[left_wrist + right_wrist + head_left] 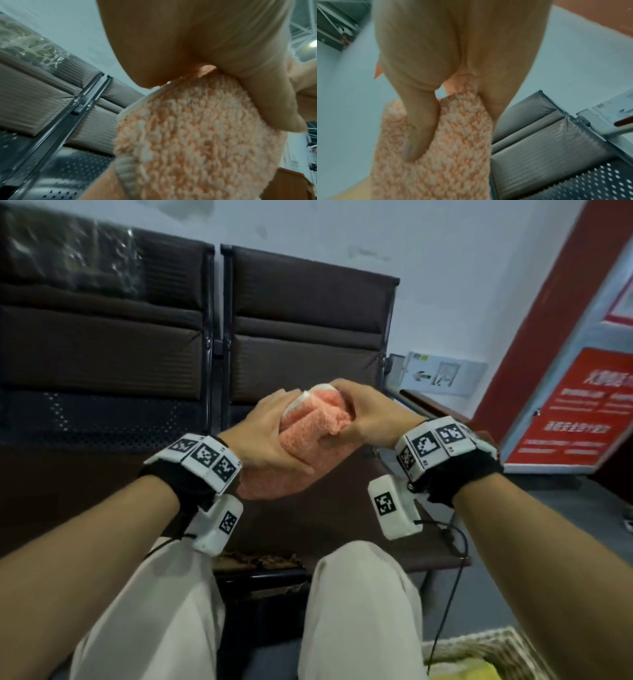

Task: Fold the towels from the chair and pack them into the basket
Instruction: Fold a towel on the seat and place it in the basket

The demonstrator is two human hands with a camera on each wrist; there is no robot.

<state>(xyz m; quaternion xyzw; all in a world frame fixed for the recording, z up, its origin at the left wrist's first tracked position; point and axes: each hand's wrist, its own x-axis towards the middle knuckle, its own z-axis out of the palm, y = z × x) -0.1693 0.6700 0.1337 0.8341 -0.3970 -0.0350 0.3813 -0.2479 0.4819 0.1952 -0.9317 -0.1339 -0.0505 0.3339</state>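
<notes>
A fluffy orange towel (pixel 308 436) with a white edge is bunched into a thick fold in the air in front of the chair (pixel 308 337). My left hand (pixel 270 429) grips its left side, thumb across the lower part. My right hand (pixel 356 412) grips its upper right end, fingers curled over the top. In the left wrist view the towel (pixel 197 135) fills the frame under my palm. In the right wrist view my thumb presses into the towel (pixel 450 135). A corner of the woven basket (pixel 496 648) shows at the bottom right, with something yellow inside.
A row of dark padded chairs with perforated metal seats (pixel 102 412) stands against the pale wall. A red sign board (pixel 575 405) leans at the right. My knees in light trousers (pixel 359 594) are below the hands. A black cable (pixel 448 594) hangs from the right wrist.
</notes>
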